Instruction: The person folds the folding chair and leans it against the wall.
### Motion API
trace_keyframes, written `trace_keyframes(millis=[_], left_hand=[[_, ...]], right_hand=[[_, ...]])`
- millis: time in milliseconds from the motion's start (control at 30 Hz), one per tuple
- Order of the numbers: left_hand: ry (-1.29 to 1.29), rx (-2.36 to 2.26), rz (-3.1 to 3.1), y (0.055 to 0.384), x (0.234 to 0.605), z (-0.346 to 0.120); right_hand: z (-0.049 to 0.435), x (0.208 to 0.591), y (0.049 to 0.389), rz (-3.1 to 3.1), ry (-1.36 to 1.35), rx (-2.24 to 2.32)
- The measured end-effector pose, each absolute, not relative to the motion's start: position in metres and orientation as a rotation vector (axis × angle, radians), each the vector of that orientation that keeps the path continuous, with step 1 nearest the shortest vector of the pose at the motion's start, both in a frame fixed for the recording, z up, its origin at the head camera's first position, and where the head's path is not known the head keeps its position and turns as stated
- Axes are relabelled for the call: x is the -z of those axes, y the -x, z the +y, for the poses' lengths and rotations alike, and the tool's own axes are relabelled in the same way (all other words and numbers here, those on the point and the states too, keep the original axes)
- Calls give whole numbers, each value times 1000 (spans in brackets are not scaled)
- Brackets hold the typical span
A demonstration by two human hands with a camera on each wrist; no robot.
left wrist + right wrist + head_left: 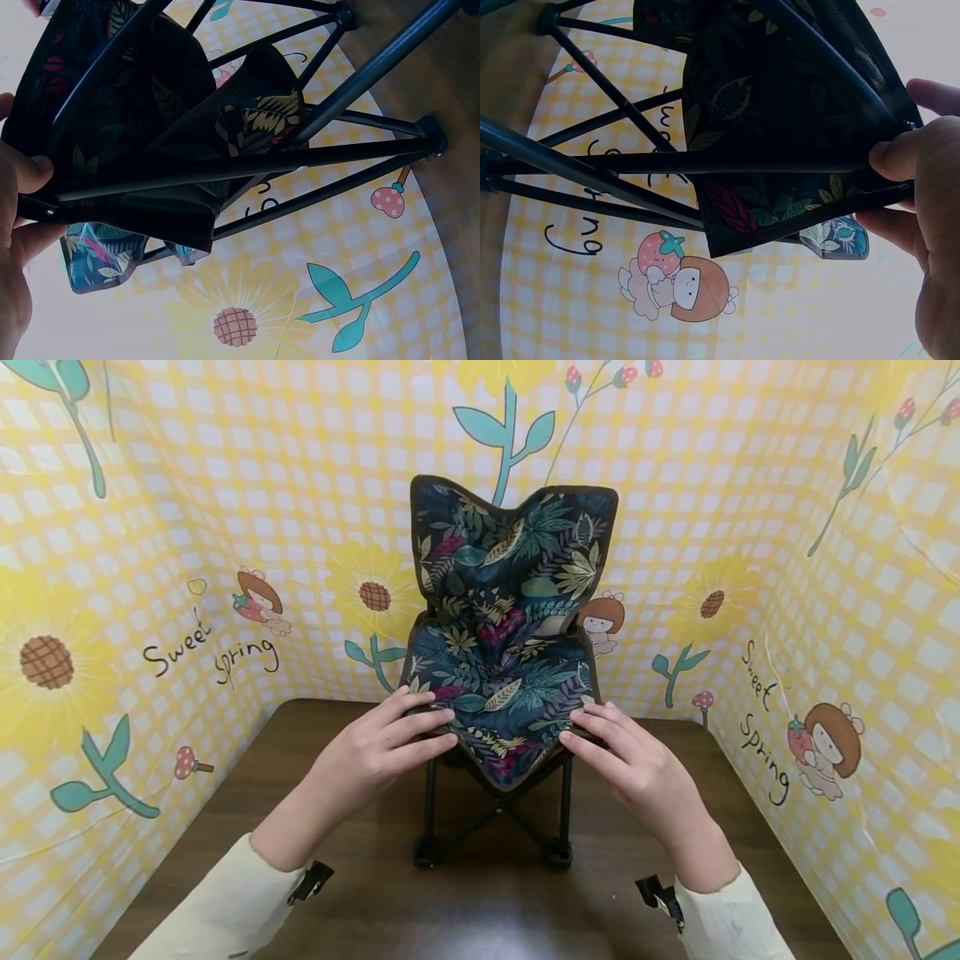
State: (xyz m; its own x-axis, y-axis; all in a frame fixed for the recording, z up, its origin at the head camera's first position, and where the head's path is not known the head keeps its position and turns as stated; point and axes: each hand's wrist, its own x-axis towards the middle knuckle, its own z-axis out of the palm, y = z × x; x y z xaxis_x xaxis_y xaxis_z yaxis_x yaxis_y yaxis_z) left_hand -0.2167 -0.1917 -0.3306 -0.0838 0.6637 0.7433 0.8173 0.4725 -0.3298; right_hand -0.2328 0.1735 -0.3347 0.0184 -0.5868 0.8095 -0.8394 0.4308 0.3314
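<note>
A small folding chair (517,668) stands unfolded on a brown wooden surface, with dark leaf-print fabric and black crossed legs (498,810). My left hand (367,747) holds the front left corner of its seat, fingers lying over the top edge. The left wrist view shows the thumb (34,172) under that corner, by the end of a black tube (225,169). Likewise, my right hand (645,768) grips the front right corner, its thumb (892,159) beneath the fabric against the frame. The seat sags in the middle between both hands.
Yellow checked sheeting (315,460) with flowers and cartoon figures walls in the back and both sides. The wooden surface (337,893) runs under the chair and toward me. Black straps (311,882) hang at both cream sleeves.
</note>
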Motion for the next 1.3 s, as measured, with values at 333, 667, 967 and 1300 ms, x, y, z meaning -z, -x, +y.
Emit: trace_keyframes(millis=[333, 667, 967, 1300], left_hand=[[1268, 221, -1804, 219, 326, -187], [1270, 208, -1787, 220, 322, -185], [1278, 205, -1799, 220, 319, -184], [1281, 203, -1800, 222, 317, -183]], right_hand=[[170, 333, 235, -1666, -1251, -318], [165, 329, 236, -1656, -1254, -310], [161, 325, 234, -1655, -1256, -310], [159, 324, 236, -1671, -1262, -307]])
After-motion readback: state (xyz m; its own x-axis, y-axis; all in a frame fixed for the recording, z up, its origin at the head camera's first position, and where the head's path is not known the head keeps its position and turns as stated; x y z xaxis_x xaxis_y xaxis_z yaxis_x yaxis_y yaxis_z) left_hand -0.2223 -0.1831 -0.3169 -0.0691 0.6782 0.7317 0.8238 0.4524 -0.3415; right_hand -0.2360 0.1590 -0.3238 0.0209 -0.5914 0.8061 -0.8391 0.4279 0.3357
